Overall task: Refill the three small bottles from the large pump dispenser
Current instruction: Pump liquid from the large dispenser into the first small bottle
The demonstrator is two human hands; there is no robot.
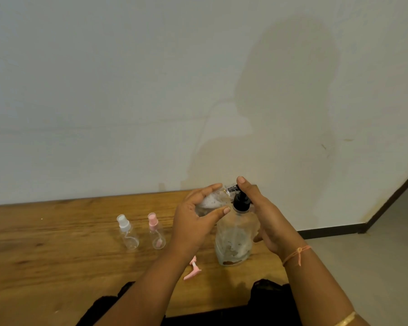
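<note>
The large clear pump dispenser (pixel 236 238) with a black pump head (pixel 241 201) stands on the wooden table (pixel 57 250). My left hand (pixel 196 222) grips a small clear bottle (pixel 211 201), tilted with its mouth at the pump spout. My right hand (pixel 262 212) rests on top of the black pump with straight fingers, thumb beside the dispenser. Two small bottles stand to the left: one with a white spray cap (pixel 127 234), one with a pink spray cap (pixel 157 232). A loose pink pump cap (pixel 193 269) lies on the table near my left wrist.
A pale wall rises right behind the table. The table's right edge runs just past the dispenser, with grey floor (pixel 363 255) and a dark skirting board beyond. Dark clothing shows at the near table edge.
</note>
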